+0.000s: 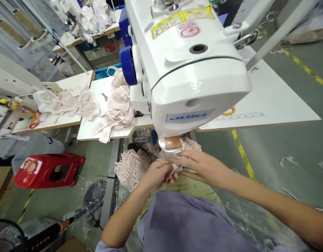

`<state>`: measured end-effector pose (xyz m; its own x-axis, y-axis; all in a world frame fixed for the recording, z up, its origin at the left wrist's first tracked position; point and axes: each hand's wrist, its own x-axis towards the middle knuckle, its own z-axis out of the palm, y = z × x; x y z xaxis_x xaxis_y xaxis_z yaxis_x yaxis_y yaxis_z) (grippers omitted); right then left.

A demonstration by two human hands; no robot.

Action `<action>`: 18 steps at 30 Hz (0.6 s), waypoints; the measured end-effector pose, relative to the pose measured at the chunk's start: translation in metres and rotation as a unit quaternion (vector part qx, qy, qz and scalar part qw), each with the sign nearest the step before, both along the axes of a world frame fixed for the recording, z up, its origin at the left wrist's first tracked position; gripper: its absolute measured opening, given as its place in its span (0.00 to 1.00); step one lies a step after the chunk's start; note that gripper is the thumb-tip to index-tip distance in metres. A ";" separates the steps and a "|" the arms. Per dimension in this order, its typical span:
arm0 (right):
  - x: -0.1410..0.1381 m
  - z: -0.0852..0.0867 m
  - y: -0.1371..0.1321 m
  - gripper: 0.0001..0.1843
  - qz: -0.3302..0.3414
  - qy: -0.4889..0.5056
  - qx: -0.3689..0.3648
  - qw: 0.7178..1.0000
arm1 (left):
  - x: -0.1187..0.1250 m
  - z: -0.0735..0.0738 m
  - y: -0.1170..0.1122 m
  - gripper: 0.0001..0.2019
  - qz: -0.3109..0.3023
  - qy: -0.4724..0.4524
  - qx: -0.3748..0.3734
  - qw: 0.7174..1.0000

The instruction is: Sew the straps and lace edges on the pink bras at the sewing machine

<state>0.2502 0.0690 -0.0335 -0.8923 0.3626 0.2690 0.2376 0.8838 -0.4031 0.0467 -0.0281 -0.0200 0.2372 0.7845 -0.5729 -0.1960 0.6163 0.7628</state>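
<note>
My left hand (158, 174) and my right hand (200, 165) meet just below the head of a white sewing machine (187, 66). Both pinch a piece of pale pink lace fabric (174, 164) between them, fingers closed on it. More of the same lace (131, 168) hangs bunched to the left of my left hand. The machine's head hides the needle area and part of the fabric.
A pile of pink lace pieces (119, 105) with tags lies on the white table (272, 101) left of the machine; more lace (69, 103) sits on a neighbouring table. A red plastic stool (48, 169) lies on the floor at left. A fan (6, 236) stands at bottom left.
</note>
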 end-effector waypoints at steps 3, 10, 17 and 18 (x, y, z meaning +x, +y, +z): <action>-0.012 -0.019 -0.014 0.15 0.039 0.011 -0.060 0.997 | -0.005 0.006 -0.003 0.12 -0.019 0.076 0.034 0.996; 0.008 -0.012 0.004 0.17 -0.310 0.128 -0.394 0.856 | 0.024 -0.048 -0.042 0.23 0.160 0.264 0.233 0.922; -0.016 0.006 -0.035 0.18 -0.260 0.287 -0.767 0.511 | 0.090 -0.073 -0.043 0.58 0.185 -0.220 0.132 0.949; -0.017 0.011 -0.040 0.17 -0.238 0.280 -0.780 0.506 | 0.093 -0.068 -0.046 0.56 0.205 -0.211 0.163 0.942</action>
